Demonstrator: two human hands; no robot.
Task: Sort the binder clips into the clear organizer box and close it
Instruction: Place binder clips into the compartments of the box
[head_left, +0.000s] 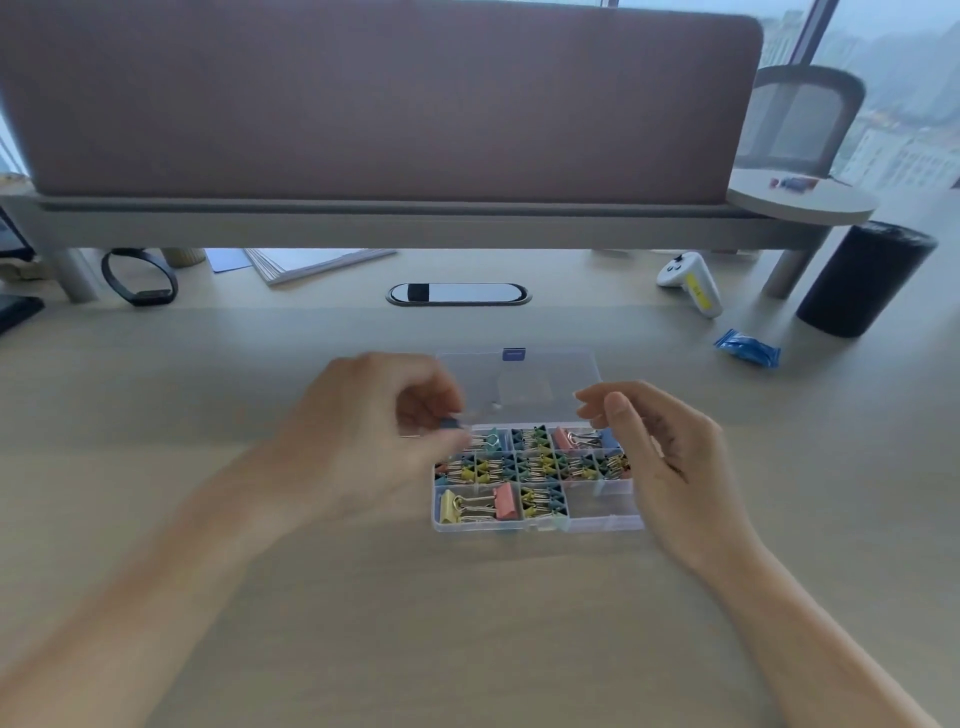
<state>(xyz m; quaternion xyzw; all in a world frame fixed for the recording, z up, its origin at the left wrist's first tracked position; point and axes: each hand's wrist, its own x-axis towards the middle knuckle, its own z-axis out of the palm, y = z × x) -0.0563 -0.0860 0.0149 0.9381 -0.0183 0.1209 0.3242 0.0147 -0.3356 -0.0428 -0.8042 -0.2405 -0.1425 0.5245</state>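
While the left hand (363, 441) pinches a dark binder clip (451, 422), the organizer box (605, 524) lies just at four o'clock; right hand (670, 457) fingers spread, idle.

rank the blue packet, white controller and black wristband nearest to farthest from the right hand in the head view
From the right hand:
1. blue packet, just beyond it, to the right
2. white controller, farther back, right side
3. black wristband, far back, left side
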